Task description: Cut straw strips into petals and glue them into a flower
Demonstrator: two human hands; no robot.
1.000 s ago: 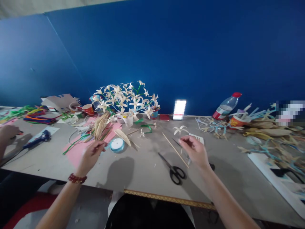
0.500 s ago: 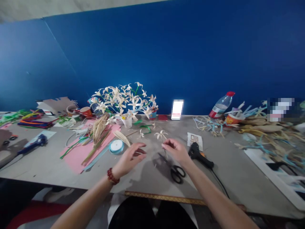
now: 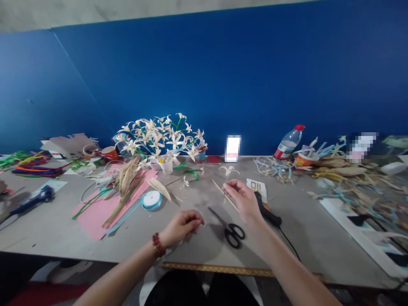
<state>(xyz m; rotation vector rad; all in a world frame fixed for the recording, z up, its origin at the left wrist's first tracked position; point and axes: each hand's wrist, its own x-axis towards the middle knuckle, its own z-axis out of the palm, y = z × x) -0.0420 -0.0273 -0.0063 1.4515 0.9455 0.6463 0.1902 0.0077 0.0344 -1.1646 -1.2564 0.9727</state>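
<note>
My right hand (image 3: 244, 197) pinches the thin stem of a small cream-white flower (image 3: 228, 171), its curled petals standing above the fingertips. Lower and to the left, my left hand (image 3: 185, 227) has its fingers closed together over the table; a tiny pale bit shows at the fingertips, too small to name. Black-handled scissors (image 3: 225, 226) lie between the two hands, blades pointing up and left. A thin pale stick (image 3: 218, 186) rests on the table behind the right fingers. Beyond my right wrist a black glue gun (image 3: 270, 214) is partly covered by that hand.
White flowers (image 3: 156, 136) stand in a white cup (image 3: 166, 165) at the back. Ribbon (image 3: 151, 200), dried husks (image 3: 127, 180) and pink paper (image 3: 92, 219) lie left. A bottle (image 3: 289, 142), a lit phone (image 3: 233, 148), a blue glue gun (image 3: 32, 202) and a power strip (image 3: 338, 221) surround the work area.
My left hand has moved down towards me and its fingers have closed. My right hand has shifted slightly, with the flower still held. The view has turned a little to the right.
</note>
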